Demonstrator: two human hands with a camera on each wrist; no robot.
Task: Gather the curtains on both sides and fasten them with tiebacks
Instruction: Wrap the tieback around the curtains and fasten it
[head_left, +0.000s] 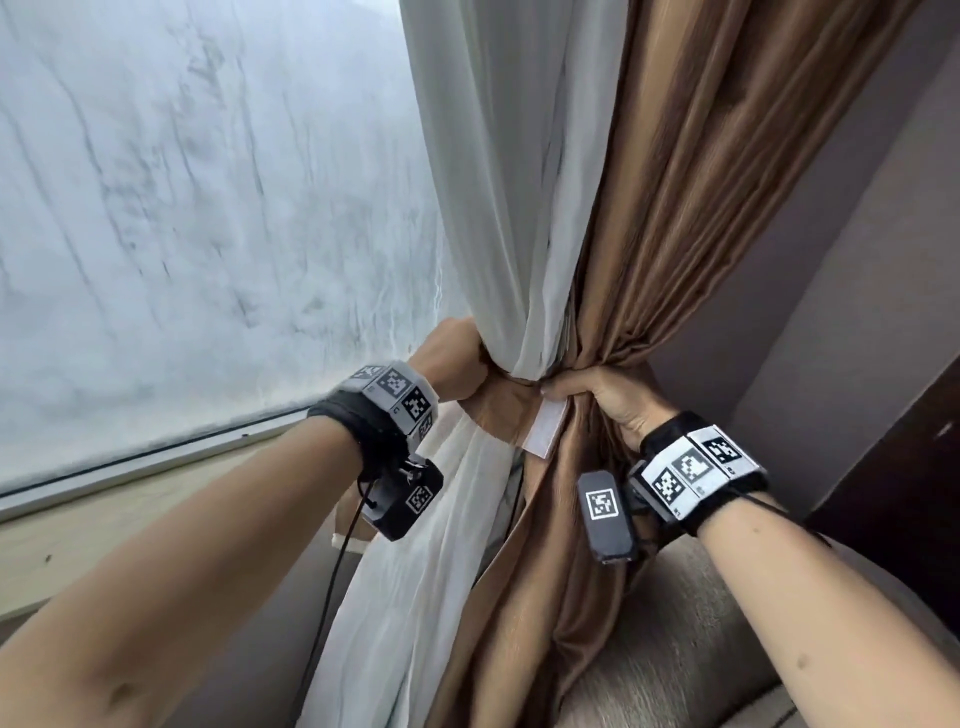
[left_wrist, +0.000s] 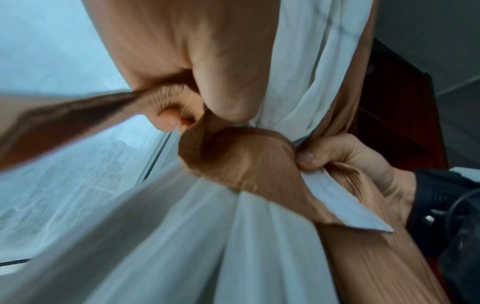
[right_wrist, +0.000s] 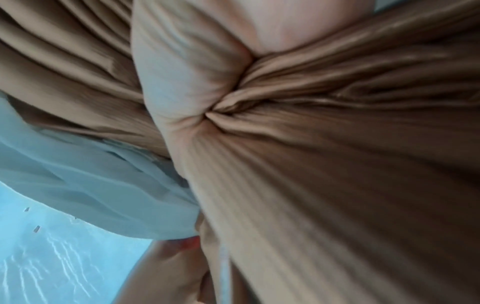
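Fogged window (head_left: 197, 208) fills the left; beside it the brown curtain (head_left: 727, 182) and white sheer (head_left: 498, 156) hang vertically, cinched together at mid-height. Across that waist runs the brown tieback (head_left: 498, 410), its white end tab (head_left: 543, 428) pointing down. Left hand (head_left: 452, 364) grips the tieback; right hand (head_left: 608, 395) clenches the bundle, fingertips buried in folds.

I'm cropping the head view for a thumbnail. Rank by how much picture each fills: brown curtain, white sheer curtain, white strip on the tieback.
1. brown curtain
2. white sheer curtain, slightly less, though close enough to be unsure
3. white strip on the tieback, by far smallest
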